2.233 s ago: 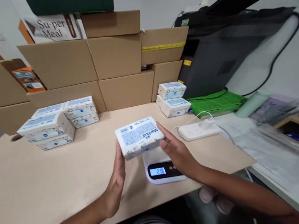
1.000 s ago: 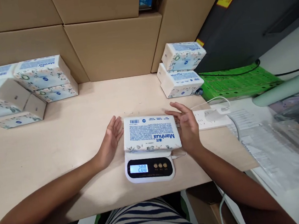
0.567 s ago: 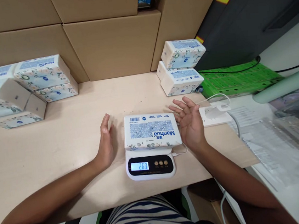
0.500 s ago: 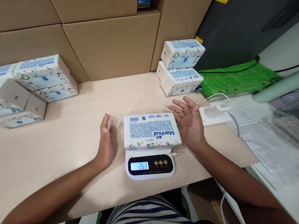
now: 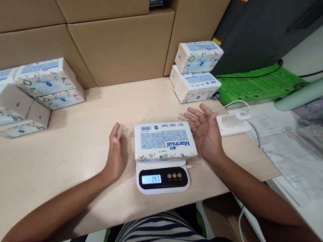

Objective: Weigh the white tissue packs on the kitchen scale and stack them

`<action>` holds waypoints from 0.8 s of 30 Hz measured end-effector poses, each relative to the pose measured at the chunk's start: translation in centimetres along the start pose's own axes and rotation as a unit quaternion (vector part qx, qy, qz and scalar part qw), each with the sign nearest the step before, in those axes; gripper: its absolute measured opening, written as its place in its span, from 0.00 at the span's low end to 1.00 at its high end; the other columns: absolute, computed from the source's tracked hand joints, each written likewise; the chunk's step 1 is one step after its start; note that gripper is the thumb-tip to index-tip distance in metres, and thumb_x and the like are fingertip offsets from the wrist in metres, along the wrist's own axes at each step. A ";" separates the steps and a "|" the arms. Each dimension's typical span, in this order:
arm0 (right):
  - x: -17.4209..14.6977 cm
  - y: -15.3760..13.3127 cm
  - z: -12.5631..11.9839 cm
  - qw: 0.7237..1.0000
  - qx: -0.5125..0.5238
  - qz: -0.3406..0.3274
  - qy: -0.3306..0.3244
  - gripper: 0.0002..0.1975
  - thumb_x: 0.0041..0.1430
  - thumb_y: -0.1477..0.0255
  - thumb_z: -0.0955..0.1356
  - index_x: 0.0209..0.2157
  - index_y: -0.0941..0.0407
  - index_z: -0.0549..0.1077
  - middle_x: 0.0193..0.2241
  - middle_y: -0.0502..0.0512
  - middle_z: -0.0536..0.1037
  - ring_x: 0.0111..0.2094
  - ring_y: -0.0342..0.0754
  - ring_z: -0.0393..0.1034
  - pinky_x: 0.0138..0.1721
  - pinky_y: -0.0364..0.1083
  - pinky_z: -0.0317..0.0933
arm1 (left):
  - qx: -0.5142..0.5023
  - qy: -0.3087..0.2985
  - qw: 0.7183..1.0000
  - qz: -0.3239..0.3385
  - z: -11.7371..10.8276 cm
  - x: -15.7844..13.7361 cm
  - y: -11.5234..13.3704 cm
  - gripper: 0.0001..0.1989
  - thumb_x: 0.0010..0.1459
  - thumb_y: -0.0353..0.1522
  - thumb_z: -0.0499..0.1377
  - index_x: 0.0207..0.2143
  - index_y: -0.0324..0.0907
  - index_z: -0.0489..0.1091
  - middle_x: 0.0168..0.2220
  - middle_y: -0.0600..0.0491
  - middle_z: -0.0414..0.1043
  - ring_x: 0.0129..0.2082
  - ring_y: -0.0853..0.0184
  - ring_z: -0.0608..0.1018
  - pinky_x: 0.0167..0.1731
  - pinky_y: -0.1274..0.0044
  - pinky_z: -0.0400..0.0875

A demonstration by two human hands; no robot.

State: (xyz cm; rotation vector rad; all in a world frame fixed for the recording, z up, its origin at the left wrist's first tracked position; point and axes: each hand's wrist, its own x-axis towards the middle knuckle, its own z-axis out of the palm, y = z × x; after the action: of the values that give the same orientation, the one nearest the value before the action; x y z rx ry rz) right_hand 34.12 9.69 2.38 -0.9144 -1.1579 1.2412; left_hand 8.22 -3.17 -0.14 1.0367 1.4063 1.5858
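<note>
White pack [image 5: 165, 140], contents hidden, on scale [image 5: 163, 181], left hand [image 5: 114, 156] and right hand [image 5: 208, 138] both unclenched

A white, blue-printed pack [image 5: 165, 140] lies flat on the white scale [image 5: 168, 185]; its display [image 5: 151, 179] is lit, near the worktop [image 5: 67, 154] edge.

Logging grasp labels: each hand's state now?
Left hand: open, holding nothing, apart from the Manhua pack.
Right hand: open, holding nothing; contact with pack unclear.
</note>
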 end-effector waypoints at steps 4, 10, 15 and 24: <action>0.2 0.0 0.3 1.000 -0.011 0.013 0.000 0.39 0.66 0.34 0.58 0.66 0.44 0.66 0.63 0.61 0.75 0.63 0.59 0.73 0.62 0.63 0.68 | -0.011 0.006 1.000 -0.013 -0.2 0.0 0.2 0.40 0.67 0.65 0.49 0.73 0.59 0.56 0.82 0.58 0.42 0.82 0.52 0.44 0.81 0.55 0.42; 0.6 0.1 0.6 1.000 -0.005 0.015 0.003 0.40 0.65 0.34 0.60 0.66 0.46 0.66 0.64 0.63 0.75 0.63 0.60 0.73 0.62 0.64 0.68 | -0.032 0.020 0.999 -0.012 -0.2 0.6 0.2 0.39 0.67 0.64 0.51 0.73 0.57 0.59 0.81 0.55 0.44 0.82 0.51 0.45 0.81 0.53 0.42; 0.0 -0.9 0.1 0.999 -0.020 -0.026 0.014 0.36 0.65 0.37 0.64 0.64 0.44 0.69 0.65 0.62 0.74 0.64 0.60 0.72 0.61 0.64 0.70 | -0.007 0.028 1.000 0.001 0.0 0.3 0.6 0.42 0.66 0.65 0.49 0.74 0.57 0.57 0.82 0.53 0.43 0.82 0.52 0.44 0.80 0.54 0.42; 0.4 -1.5 -0.8 0.980 -0.048 -0.177 0.081 0.33 0.68 0.40 0.65 0.64 0.45 0.68 0.67 0.65 0.70 0.65 0.61 0.71 0.62 0.67 0.67 | 0.025 0.022 0.999 0.003 0.0 -0.4 1.2 0.42 0.67 0.65 0.48 0.75 0.58 0.54 0.82 0.54 0.40 0.82 0.49 0.45 0.80 0.54 0.43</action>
State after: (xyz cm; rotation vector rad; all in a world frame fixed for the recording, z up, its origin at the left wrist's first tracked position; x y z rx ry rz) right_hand 35.19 9.97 3.72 -0.8203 -1.1963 0.8151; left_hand 8.36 -3.61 1.01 1.0411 1.4805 1.5940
